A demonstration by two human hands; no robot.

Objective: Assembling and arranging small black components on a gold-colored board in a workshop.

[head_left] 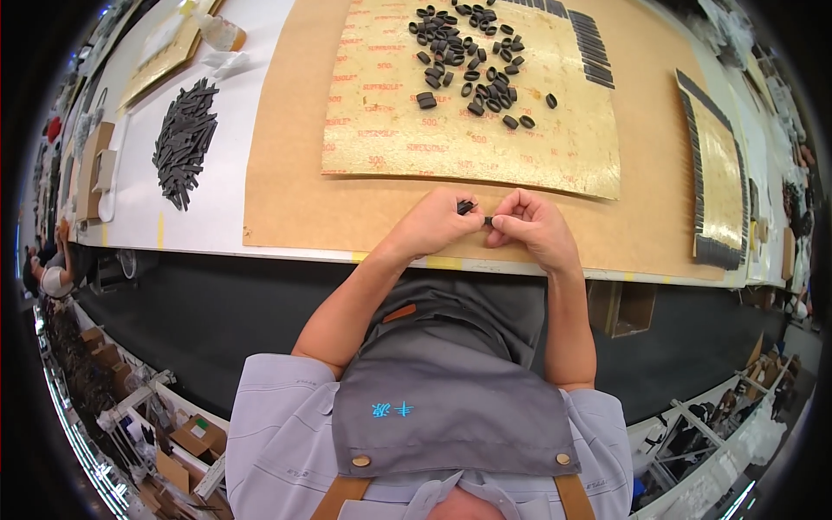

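Brown paper [284, 178] covers the tabletop [130, 195]; left hand [435, 224] clutches black strips [465, 207], right hand [532, 229] pinches a small dark piece [489, 221] at its nine o'clock.

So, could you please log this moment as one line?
left hand: holding dark strips | right hand: pinching small dark piece | black rings: on yellowish sheet

- A white worktable [230, 130] spans the room.
- Dark flooring [217, 303] stretches along its near edge.
- Cardboard boxes [198, 435] crowd white-framed shelving [136, 399] at lower left.
- Strip lights [61, 406] glow along the left rim.
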